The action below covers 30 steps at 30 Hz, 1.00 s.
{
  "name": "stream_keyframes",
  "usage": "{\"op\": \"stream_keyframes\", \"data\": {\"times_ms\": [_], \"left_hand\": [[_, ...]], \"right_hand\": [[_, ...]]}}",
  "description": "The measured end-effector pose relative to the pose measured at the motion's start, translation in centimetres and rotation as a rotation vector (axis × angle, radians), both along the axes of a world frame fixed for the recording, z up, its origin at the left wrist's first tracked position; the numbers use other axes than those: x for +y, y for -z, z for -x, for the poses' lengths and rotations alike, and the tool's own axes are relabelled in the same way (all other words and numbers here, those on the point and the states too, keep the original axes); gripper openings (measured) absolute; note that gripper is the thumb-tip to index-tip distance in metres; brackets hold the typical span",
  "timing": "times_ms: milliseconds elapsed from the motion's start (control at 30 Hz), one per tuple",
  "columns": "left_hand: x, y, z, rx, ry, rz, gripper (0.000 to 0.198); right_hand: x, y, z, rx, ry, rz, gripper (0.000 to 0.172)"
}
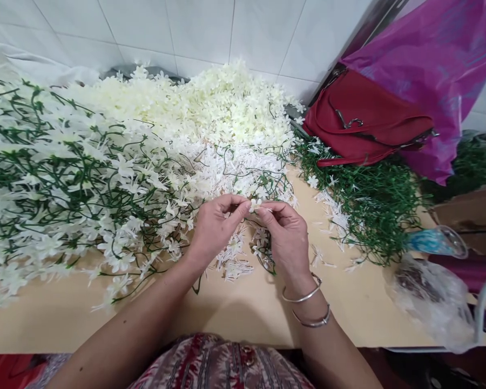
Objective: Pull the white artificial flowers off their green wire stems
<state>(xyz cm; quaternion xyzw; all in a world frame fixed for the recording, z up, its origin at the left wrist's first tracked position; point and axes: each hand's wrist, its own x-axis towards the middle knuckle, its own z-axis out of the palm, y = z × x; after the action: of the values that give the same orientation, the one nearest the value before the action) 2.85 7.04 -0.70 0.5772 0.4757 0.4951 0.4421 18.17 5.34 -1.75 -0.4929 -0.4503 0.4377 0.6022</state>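
Observation:
My left hand (218, 221) and my right hand (287, 232) meet over the middle of the table. Between their fingertips is a small white artificial flower (255, 205), pinched from both sides. A thin white piece shows at the right fingertips, too small to make out fully. Just beyond the hands lies a heap of white stamen pieces (227, 167). Below them, more loose stamen pieces (235, 259) lie on the table, with a green-stemmed strand of flowers (262, 246) partly hidden by my right hand.
A large pile of white flowers on green stems (65, 178) covers the left. Loose cream petals (227, 102) are heaped along the wall. On the right are green stems (368, 200), a red handbag (364, 119), a purple bag (433, 65), a plastic cup (437, 241) and a clear plastic bag (433, 302).

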Motion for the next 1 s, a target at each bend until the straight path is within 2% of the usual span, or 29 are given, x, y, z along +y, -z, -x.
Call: {"op": "stream_keyframes", "data": {"times_ms": [100, 233, 433, 533, 700, 833, 1000], "left_hand": [[0.1, 0.2, -0.1, -0.088, 0.032, 0.095, 0.024], [0.0, 0.1, -0.4, -0.134, 0.067, 0.17, 0.024], [0.0, 0.1, -0.4, -0.199, 0.098, 0.201, 0.025], [0.1, 0.3, -0.3, -0.185, 0.093, 0.157, 0.024], [0.0, 0.3, -0.2, -0.104, 0.099, 0.08, 0.021], [-0.2, 0.2, -0.4, -0.145, 0.118, 0.075, 0.022], [0.0, 0.4, -0.4, -0.184, 0.078, 0.051, 0.027]], "right_hand": [[0.2, 0.2, 0.1, 0.068, -0.012, -0.001, 0.004], [0.2, 0.2, 0.3, 0.051, 0.021, -0.027, 0.004], [-0.3, -0.4, 0.7, -0.167, 0.126, -0.143, 0.003], [-0.4, -0.3, 0.8, -0.267, 0.118, -0.175, 0.003], [-0.3, 0.1, 0.3, -0.189, 0.045, -0.1, 0.005], [-0.1, 0.0, -0.3, -0.172, 0.056, -0.099, 0.005], [0.0, -0.5, -0.6, 0.043, 0.062, -0.083, 0.017]]}}
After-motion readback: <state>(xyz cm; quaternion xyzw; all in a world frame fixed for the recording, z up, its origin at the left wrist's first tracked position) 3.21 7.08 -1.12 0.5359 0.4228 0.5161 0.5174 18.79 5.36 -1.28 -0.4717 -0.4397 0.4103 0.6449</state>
